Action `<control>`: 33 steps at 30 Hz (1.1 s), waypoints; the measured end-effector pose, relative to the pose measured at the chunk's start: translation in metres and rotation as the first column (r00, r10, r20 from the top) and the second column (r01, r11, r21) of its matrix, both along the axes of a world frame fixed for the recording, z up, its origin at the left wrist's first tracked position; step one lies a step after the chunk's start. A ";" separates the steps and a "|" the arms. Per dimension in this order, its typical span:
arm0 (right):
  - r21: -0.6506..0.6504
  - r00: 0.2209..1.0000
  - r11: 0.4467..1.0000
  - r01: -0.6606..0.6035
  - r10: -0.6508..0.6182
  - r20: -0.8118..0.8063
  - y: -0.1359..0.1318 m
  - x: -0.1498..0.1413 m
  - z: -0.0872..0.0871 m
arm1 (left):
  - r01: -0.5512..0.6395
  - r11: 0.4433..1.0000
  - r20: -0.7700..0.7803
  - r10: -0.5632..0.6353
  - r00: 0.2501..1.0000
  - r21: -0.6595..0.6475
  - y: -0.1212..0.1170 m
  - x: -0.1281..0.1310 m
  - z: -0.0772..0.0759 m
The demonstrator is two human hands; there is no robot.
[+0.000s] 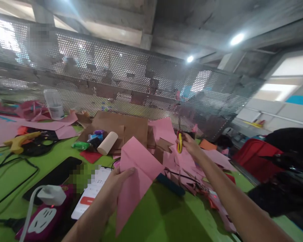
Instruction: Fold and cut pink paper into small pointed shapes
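Observation:
My left hand (120, 183) grips a folded sheet of pink paper (138, 164), its thumb lying across the front face. The sheet stands tilted above the green table, with one corner pointing up and another hanging down. Farther out to the right, my right hand (188, 144) is closed on a pair of scissors (179, 143) with yellow and red handles, the blades pointing upward. The scissors are apart from the pink sheet. Beneath and behind my right hand lie pink paper scraps (184, 161).
A cardboard roll (107, 143) and brown cardboard (131, 126) lie behind the sheet. To the left are a yellow glue gun (21, 142), a plastic cup (54, 106), a phone (94, 188) and a purple power strip (46, 215) with cables. A perforated metal screen (116, 80) bounds the table's far side.

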State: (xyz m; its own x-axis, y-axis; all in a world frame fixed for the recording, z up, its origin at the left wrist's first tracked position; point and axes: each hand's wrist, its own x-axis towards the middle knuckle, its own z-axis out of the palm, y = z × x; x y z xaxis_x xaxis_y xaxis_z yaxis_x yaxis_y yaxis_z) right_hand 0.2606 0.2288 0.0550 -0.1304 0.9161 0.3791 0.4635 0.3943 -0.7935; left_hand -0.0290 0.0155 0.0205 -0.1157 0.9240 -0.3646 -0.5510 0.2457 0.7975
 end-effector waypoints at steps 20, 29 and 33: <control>-0.341 0.775 0.834 -0.434 0.153 -0.613 -0.192 -0.072 -0.007 | 0.087 0.996 0.101 -0.087 0.991 0.006 -0.005 0.005 -0.006; -0.376 0.807 0.893 -0.249 -0.024 -0.590 -0.200 -0.084 -0.015 | 0.271 0.958 0.059 -0.277 0.959 0.092 -0.012 0.009 -0.006; -0.405 0.783 0.875 -0.266 -0.049 -0.620 -0.200 -0.081 -0.020 | 0.274 0.958 0.047 -0.278 0.959 0.080 -0.013 0.011 -0.007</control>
State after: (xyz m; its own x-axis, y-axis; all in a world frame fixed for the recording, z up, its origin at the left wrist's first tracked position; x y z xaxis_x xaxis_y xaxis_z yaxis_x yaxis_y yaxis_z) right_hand 0.1796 0.0289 0.0354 -0.1324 0.9906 -0.0351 -0.1878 -0.0599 -0.9804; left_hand -0.0185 0.0028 0.0139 0.1669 0.9410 -0.2943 -0.5149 0.3377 0.7879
